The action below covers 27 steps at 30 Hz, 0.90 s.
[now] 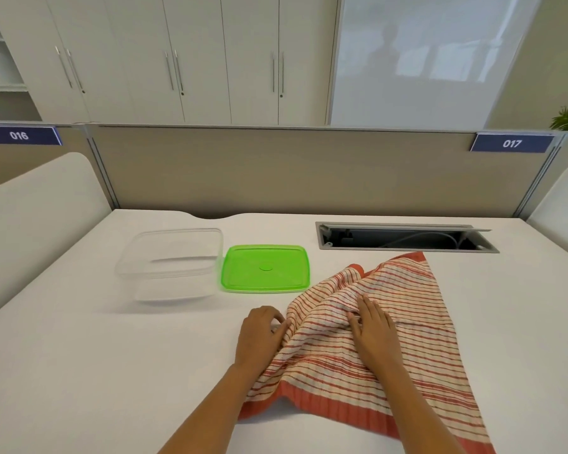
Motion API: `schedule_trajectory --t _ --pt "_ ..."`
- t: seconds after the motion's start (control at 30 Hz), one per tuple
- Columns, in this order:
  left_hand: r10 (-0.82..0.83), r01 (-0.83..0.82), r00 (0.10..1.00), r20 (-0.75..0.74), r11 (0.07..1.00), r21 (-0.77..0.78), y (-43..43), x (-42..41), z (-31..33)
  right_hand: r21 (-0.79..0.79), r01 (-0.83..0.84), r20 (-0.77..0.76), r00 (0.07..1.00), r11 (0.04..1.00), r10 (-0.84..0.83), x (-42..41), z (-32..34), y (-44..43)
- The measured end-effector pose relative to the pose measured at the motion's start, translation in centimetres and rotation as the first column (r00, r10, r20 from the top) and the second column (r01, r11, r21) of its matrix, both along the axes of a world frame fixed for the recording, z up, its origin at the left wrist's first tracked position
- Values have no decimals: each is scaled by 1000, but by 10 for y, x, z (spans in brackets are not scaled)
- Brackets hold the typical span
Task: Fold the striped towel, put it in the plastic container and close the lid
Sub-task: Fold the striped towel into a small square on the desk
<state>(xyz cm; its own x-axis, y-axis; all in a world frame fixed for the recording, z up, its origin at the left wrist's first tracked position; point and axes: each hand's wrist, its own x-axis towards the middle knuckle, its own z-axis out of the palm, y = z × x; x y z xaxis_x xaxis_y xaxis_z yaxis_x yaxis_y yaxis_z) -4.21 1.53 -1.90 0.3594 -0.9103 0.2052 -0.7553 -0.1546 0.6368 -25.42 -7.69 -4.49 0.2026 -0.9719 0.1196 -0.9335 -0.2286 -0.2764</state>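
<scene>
Two hands on the cloth and the folding hasn't really got going, I'd say. The striped towel [368,326] lies rumpled and unfolded on the right half of the white table [95,371], its near corner running off toward the near edge and its far corner reaching almost to the cable hatch [404,239] set into the table near the far edge. The left hand [259,335] is curled around the towel's left edge, fingers pinching a bunched ridge of fabric. The right hand [373,326] lies flat on top of the cloth, fingers together and pointing away, pressing down the middle.

The clear plastic container [169,263] sits open and empty toward the far left of the table, and the green lid [265,268] lies flat just beside it on its right, not touching the towel as far as I can tell.

So this looks like the smoothing stage before the first fold. Next move probably needs the wrinkles flattened out, then an edge brought across cleanly. The towel looks a lot bigger than the container, so I'd guess it'll take several folds to fit.
</scene>
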Motion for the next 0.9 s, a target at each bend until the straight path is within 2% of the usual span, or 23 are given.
schedule_trajectory --t 0.07,0.13,0.2,0.3,0.4,0.47,0.53,0.63,0.7,0.77,0.9 --pt "93 -90 993 -68 995 46 -2 -8 6 -4 7 11 1000 1000 -7 0 0 1" --pt "175 -140 971 -161 968 208 -7 -13 16 -13 12 19 1000 1000 -12 0 1 1" --pt "171 -89 963 -209 932 352 -11 -15 25 -19 16 31 999 1000 -15 -1 1 1" --pt "139 -18 959 -247 899 437 -14 -17 37 -17 23 47 999 1000 -22 -2 0 2" --pt "137 -16 922 -362 947 320 -14 -19 49 13 19 113 993 1000 -20 -4 1 3" --pt "119 -26 886 -448 977 209 -12 -21 66 55 10 215 976 998 -22 -5 8 4" --pt "64 -8 853 -519 994 110 -12 -22 88 64 -20 375 927 998 -6 -3 27 6" --pt "-69 74 829 -555 997 -12 -9 -23 125 -39 -103 576 810 994 107 7 79 12" --pt "-195 189 817 -542 980 -69 -4 -25 148 -125 -222 605 756 967 252 17 123 19" --pt "-317 309 809 -495 946 -100 2 -28 172 -164 -381 568 718 910 403 24 166 28" --pt "-450 425 806 -385 892 -152 17 -27 214 -132 -580 538 639 804 549 22 220 39"
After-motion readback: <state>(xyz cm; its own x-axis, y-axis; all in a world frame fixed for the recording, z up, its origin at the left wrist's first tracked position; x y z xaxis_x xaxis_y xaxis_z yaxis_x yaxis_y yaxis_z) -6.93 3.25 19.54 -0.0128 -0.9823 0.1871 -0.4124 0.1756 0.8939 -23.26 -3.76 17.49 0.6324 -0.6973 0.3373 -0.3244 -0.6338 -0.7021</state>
